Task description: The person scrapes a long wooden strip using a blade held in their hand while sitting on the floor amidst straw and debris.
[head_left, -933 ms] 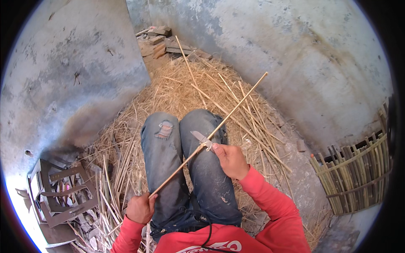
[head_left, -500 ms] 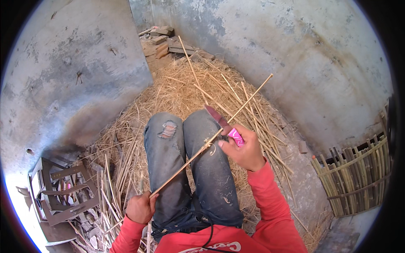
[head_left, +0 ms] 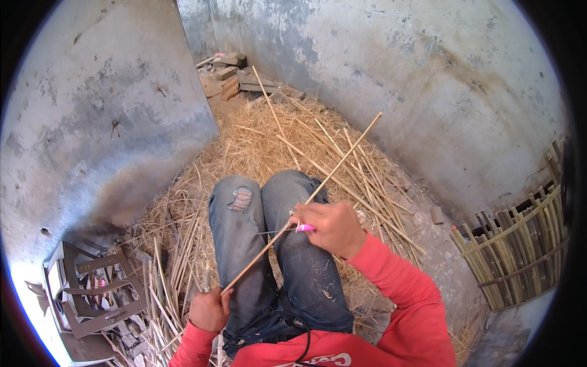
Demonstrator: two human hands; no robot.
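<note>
A long thin bamboo stick (head_left: 344, 158) runs slantwise across my thighs, its far tip up to the right. Near its lower end my left hand (head_left: 209, 309) is closed around it. My right hand (head_left: 332, 227) grips a knife (head_left: 305, 228) by its pink handle, about midway along the stick. The blade shows almost edge-on as a thin line crossing the stick and pointing left. My right fingers are against the stick there, and part of the handle is hidden in them. Small pale shavings lie on my jeans (head_left: 318, 281).
Straw-like shavings (head_left: 244, 144) and loose sticks (head_left: 367, 183) cover the floor ahead. At left stands a dark metal frame (head_left: 110, 318) beside a bundle of sticks (head_left: 162, 293). A slatted bamboo basket (head_left: 520, 251) is at right. Bricks (head_left: 229, 73) lie by the grey walls (head_left: 416, 79).
My right hand has come down the stick toward me with the knife. Its blade, earlier flat to view and pointing up-left, now points left edge-on. My left hand keeps its hold.
</note>
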